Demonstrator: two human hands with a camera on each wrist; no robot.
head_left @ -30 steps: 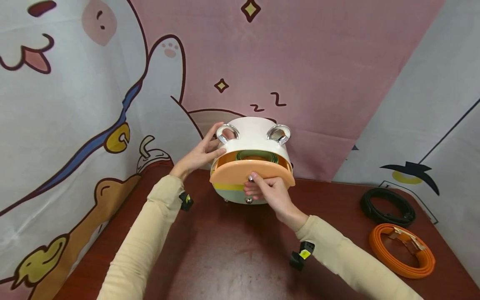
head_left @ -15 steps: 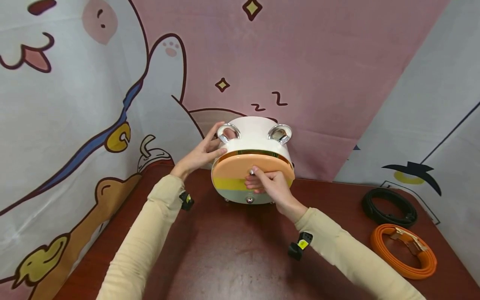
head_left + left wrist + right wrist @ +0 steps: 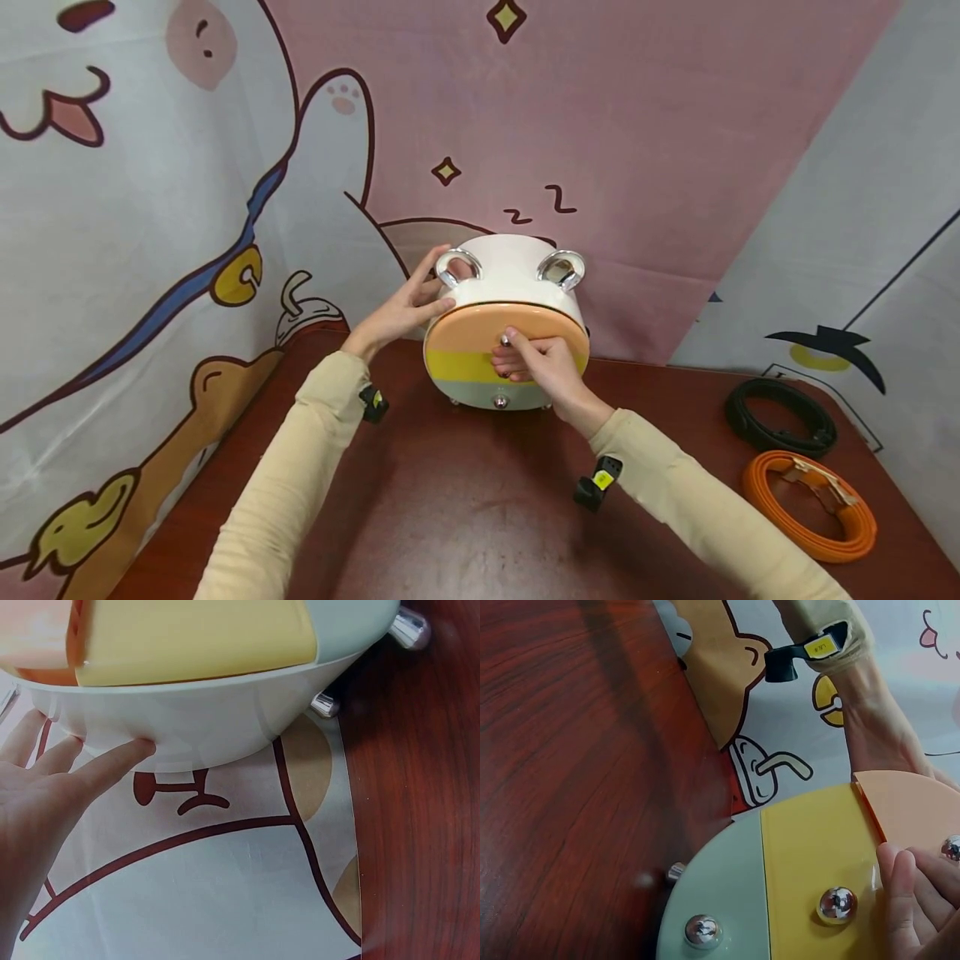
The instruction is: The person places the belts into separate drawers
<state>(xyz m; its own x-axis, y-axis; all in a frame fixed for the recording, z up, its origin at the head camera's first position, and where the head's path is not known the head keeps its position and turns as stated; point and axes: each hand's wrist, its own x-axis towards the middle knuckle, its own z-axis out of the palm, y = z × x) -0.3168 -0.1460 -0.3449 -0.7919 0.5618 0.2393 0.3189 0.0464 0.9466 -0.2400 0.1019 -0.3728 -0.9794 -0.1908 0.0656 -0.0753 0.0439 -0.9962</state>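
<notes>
Between the left sleeve point(image 3: 281, 479) and right sleeve point(image 3: 697, 504), room ran over the table point(image 3: 450, 508) to the cabinet point(image 3: 510, 271), whose front the right hand point(image 3: 549, 373) blocked at the upper knob point(image 3: 505, 340). The left hand point(image 3: 405, 308) barred the left side, the cloth backdrop point(image 3: 622, 125) the rear; rightward, a gap separated cabinet from black coil point(image 3: 738, 410) and orange coil point(image 3: 832, 547).

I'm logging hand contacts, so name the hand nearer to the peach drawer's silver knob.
Right. The right hand is at the silver knob itself; the left hand is farther off, to the knob's left, touching the side of the white case.
</notes>
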